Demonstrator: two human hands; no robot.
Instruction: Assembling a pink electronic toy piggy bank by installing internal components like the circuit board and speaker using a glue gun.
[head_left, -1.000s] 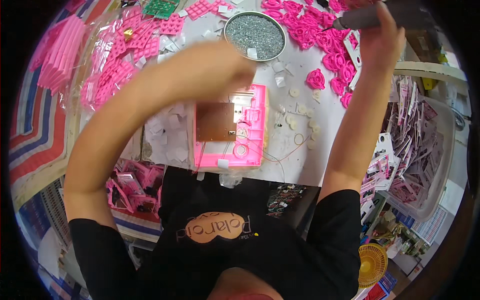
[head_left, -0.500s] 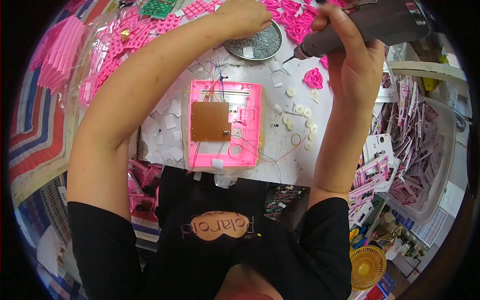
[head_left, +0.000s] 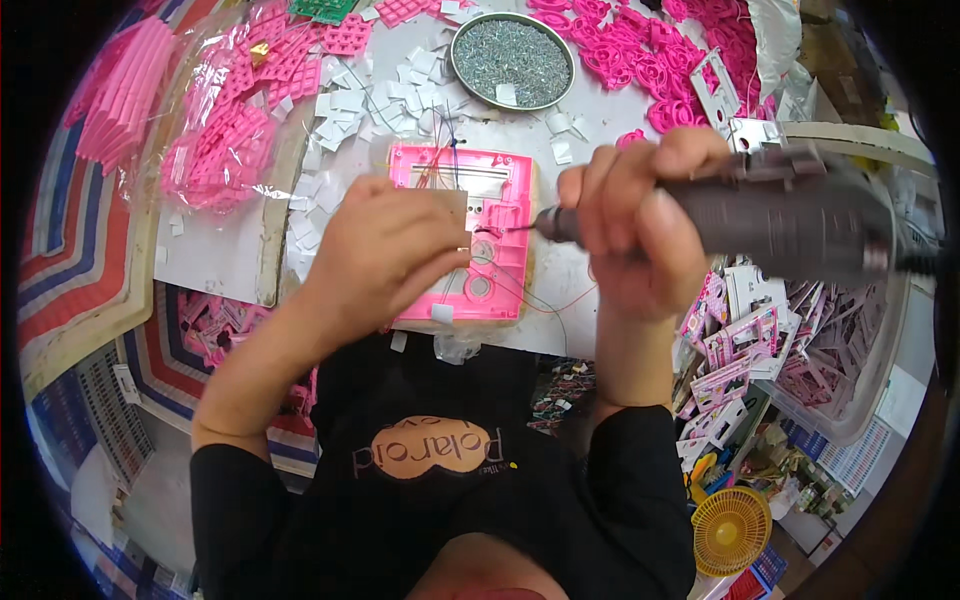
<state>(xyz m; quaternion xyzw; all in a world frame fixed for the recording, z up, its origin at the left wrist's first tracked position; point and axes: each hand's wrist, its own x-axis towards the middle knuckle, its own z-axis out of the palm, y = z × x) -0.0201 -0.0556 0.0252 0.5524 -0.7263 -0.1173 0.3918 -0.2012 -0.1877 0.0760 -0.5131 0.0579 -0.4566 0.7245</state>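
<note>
My right hand point(head_left: 645, 225) grips a dark electric screwdriver point(head_left: 780, 215), held level with its bit pointing left over the casing's right side. A pink plastic casing point(head_left: 512, 290) lies on the table before me, with thin wires coming out of it. Over the casing's left part is my left hand point(head_left: 385, 250), fingers bent and drawn together; whatever they pinch is hidden. Beneath that hand, only the edge of the brown circuit board point(head_left: 458, 203) shows. Beyond the casing stands a round metal dish point(head_left: 573, 80) full of small screws point(head_left: 512, 55).
Small white squares point(head_left: 350, 110) lie scattered left of the dish. Pink keypad sheets point(head_left: 225, 160) in clear plastic sit at the left, and pink plastic parts point(head_left: 625, 50) are heaped at the far right. A clear bin point(head_left: 855, 425) of printed pieces stands at the right beside a yellow basket point(head_left: 758, 535).
My left hand has come back from the screw dish to the casing, covering most of the board. The screwdriver in my right hand has moved nearer and left, its bit now over the casing.
</note>
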